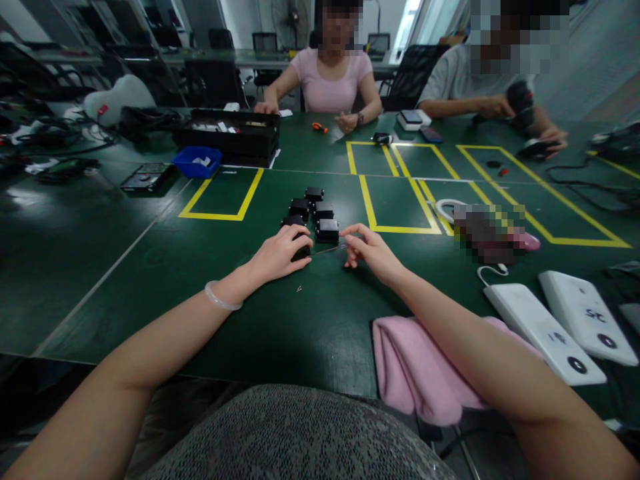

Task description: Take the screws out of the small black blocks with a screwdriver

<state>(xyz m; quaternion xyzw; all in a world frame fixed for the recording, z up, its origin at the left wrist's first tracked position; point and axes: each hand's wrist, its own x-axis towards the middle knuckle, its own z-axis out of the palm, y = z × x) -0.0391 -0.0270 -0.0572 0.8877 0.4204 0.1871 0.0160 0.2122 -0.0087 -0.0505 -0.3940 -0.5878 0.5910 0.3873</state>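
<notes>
My left hand (283, 253) is closed around a small black box-shaped part (301, 252) on the green table. From the right, my right hand (367, 250) pinches a screwdriver (327, 251); its thin shaft points at that part. The fingers mostly hide the screwdriver's handle, and I cannot tell whether the tip touches. Just beyond my hands, several similar black boxes stand in two rough rows, the nearest right one (327, 230) close to my right fingertips. Tiny screws (299, 289) lie on the table below my left hand.
Yellow tape (400, 229) outlines areas on the table. A blue tray (197, 162) and black crate (227, 140) stand at back left. Near my right arm lie a pink cloth (415, 367) and white power banks (545, 330). Two people sit opposite, one holding a dark device (521, 107).
</notes>
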